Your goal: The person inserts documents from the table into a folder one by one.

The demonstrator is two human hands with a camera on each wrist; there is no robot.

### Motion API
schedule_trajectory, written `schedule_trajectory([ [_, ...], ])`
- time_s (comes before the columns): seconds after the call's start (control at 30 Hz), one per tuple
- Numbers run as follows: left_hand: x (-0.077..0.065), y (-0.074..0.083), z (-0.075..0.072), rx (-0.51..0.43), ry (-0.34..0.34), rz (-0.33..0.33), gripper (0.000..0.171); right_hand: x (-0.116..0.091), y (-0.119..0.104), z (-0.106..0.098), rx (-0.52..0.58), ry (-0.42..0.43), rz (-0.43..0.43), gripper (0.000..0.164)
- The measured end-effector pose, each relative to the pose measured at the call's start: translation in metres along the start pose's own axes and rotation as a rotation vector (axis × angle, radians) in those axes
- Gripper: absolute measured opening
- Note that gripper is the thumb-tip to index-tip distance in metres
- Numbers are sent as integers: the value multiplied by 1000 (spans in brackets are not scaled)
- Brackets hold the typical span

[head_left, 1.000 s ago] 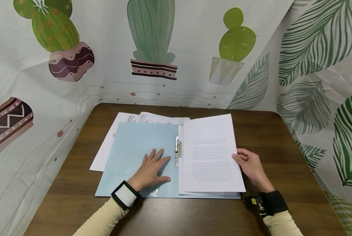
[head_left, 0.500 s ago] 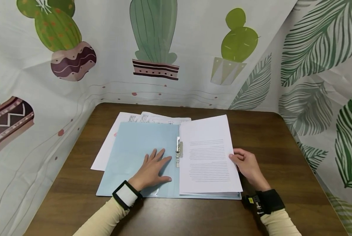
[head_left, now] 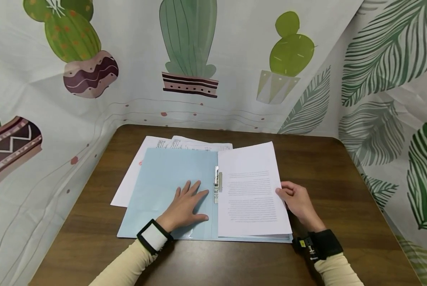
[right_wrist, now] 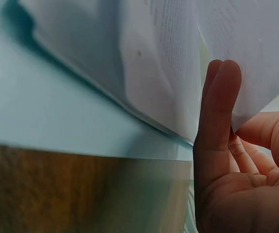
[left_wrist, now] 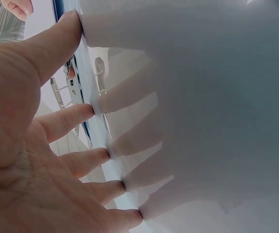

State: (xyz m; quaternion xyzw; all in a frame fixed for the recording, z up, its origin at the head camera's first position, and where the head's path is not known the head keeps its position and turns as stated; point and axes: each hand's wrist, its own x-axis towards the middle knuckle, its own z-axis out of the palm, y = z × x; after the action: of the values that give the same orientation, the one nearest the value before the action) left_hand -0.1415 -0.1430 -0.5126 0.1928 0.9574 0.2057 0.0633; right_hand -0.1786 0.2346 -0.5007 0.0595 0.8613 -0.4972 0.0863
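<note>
1 folder (head_left: 174, 171). 1 metal clip (head_left: 216, 180) at folder's spine. 2 hands: left hand (head_left: 181, 210) on folder's left cover, right hand (head_left: 300, 202) at folder's right edge. 2 wrist bands (head_left: 154, 237) and 2 sleeves (head_left: 122, 262), near side of folder. Paper stack (head_left: 249, 161) on folder's right half: more than 1 sheet, exact count hidden. Loose sheets (head_left: 129, 178) poking out past folder's left and far edges: at least 2. 1 table (head_left: 213, 264) under folder. 4 potted cactus prints (head_left: 188, 39) beyond folder, leftmost cut off.
</note>
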Motion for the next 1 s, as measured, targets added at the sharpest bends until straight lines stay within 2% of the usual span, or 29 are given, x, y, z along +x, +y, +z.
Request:
schedule_trajectory([
  [0.23,-1,1,-2,2,-2,-1,80,0,2,3,-48,5,-49,35],
  [0.53,-2,1,-2,-4,-3,13,79,0,4,5,-271,46,-154,34],
  [1.0,-2,-1,5,0,25,15,81,-3,4,6,-349,4,-109,57],
])
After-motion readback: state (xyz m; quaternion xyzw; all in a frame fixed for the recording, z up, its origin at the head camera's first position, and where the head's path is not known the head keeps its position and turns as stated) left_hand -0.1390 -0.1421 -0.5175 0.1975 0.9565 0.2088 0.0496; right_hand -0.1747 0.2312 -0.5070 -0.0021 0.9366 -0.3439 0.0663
